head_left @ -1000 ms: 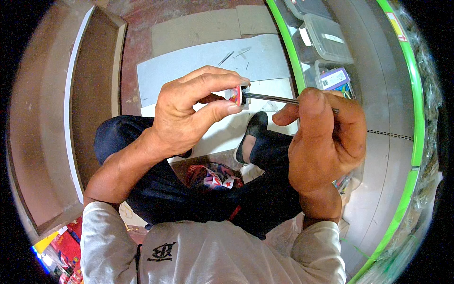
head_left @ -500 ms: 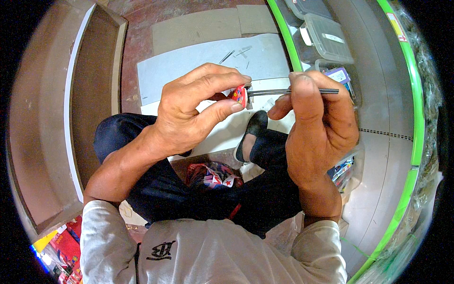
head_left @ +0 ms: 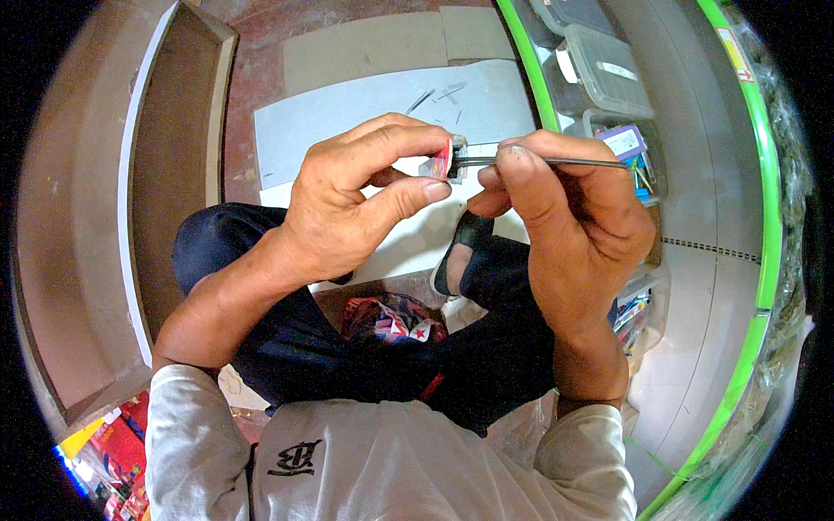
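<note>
Your right hand [head_left: 580, 221] has moved nearer your left hand [head_left: 343, 195], which pinches a small red box [head_left: 441, 162]; your right grips dark rods [head_left: 599, 163]. Sticks [head_left: 420, 102] lie toward the far edge of the sheet [head_left: 300, 135].

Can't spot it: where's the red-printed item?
In the head view, the red-printed item is above centre, in the left hand, just left of the dark rods.

Red case [head_left: 447, 161] partly under left hand [head_left: 352, 191], dark rods [head_left: 479, 161] partly behind right hand [head_left: 580, 221], shirt [head_left: 391, 460] cut off
</note>
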Available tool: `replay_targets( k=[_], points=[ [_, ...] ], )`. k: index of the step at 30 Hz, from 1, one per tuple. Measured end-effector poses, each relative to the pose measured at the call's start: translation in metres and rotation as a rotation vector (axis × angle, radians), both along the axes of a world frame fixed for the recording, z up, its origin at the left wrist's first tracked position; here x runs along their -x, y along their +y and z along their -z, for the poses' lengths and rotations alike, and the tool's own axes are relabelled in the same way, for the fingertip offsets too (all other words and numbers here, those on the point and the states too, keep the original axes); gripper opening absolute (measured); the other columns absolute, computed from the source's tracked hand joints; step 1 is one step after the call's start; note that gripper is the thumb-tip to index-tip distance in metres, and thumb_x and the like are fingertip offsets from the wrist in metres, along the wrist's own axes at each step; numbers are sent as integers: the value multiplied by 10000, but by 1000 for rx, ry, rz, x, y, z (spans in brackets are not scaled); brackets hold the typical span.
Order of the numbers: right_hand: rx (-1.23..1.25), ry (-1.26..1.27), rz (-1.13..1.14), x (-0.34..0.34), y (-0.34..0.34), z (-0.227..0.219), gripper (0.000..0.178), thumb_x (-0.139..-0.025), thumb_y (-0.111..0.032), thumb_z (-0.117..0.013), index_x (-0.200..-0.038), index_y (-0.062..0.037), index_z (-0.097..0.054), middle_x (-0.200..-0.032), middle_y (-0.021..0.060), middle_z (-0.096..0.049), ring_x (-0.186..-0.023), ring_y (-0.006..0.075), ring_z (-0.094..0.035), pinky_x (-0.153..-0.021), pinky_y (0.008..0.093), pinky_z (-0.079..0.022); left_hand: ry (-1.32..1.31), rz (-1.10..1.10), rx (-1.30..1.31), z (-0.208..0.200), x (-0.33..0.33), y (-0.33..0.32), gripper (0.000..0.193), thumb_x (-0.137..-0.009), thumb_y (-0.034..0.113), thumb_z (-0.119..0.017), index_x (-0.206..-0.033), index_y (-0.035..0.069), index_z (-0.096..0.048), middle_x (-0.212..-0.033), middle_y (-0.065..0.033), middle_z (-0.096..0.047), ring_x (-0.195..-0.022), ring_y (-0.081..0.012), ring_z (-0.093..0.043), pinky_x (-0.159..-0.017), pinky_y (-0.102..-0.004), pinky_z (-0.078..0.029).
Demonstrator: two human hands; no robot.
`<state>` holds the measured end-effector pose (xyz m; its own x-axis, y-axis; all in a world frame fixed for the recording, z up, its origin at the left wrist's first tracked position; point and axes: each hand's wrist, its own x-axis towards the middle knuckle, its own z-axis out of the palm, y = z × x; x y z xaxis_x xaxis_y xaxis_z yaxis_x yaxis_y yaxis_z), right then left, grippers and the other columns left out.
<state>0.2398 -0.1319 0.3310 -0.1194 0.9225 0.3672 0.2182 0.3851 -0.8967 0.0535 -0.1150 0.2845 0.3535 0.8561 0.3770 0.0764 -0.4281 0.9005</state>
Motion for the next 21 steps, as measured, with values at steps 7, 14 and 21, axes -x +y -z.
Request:
replay_targets(
  k=[7,14,21],
  points=[
    [22,-2,1,1,-1,-2,80,-881,-13,-601,-946,29,-583,-754,124,-655,-618,152,-643,-567,243,-523,29,5,-4,1,2,0,242,-818,72,-675,-1048,13,-627,-940,-94,-630,-828,-139,-605,-645,-244,-527],
    [-29,-45,38,0,-2,1,82,-875,-15,-611,-940,30,-588,-758,126,-655,-621,158,-645,-566,244,-526,68,2,-28,-1,2,0,247,-817,63,-664,-1056,11,-628,-938,-109,-633,-828,-154,-613,-646,-251,-526],
    [-142,-48,-4,1,0,7,105,-871,-12,-616,-952,49,-588,-805,139,-650,-642,158,-641,-585,248,-532,15,29,82,1,2,-3,275,-833,59,-644,-1099,-2,-616,-950,-128,-633,-850,-183,-625,-668,-263,-533]
  ],
)
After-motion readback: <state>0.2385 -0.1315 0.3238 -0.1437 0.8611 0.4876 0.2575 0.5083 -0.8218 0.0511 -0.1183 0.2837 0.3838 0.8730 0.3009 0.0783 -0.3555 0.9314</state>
